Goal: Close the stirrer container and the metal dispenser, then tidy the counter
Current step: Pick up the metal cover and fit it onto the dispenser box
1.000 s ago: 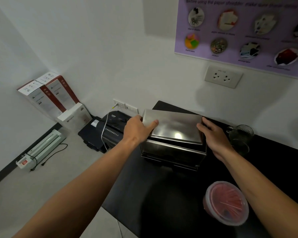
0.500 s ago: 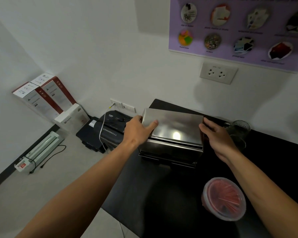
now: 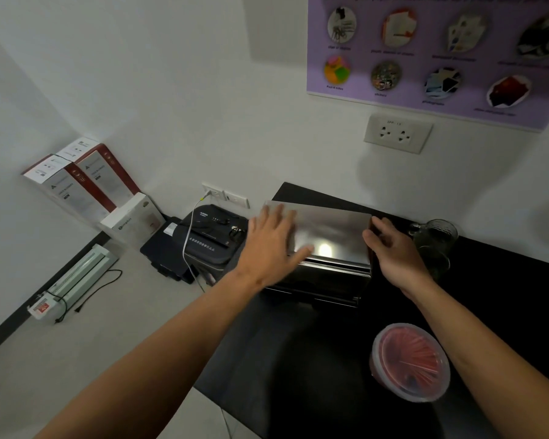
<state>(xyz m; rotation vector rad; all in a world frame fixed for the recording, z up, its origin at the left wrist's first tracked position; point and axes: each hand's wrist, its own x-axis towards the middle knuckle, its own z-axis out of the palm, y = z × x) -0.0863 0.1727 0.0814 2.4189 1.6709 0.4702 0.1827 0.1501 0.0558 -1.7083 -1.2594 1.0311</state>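
The metal dispenser is seen at the back of the black counter, its shiny lid lying down flat over the box. The left hand is laid over the lid's left end with the fingers straight and spread; nothing is grasped by it, and whether the palm actually presses the metal cannot be told. The right hand is held at the lid's right edge, its fingers loosely bent against the side of the box; no firm grasp can be made out.

Below the right hand, nearer the viewer, the stirrer container is set on the counter, well apart from the dispenser. A clear lid is seen over it, with red stirrers showing through. Just beyond the right hand, toward the wall, a dark glass mug is stood on the counter.

To the left of the left hand, on the floor below, a black paper shredder is found, with a white cable run across it from a wall socket.
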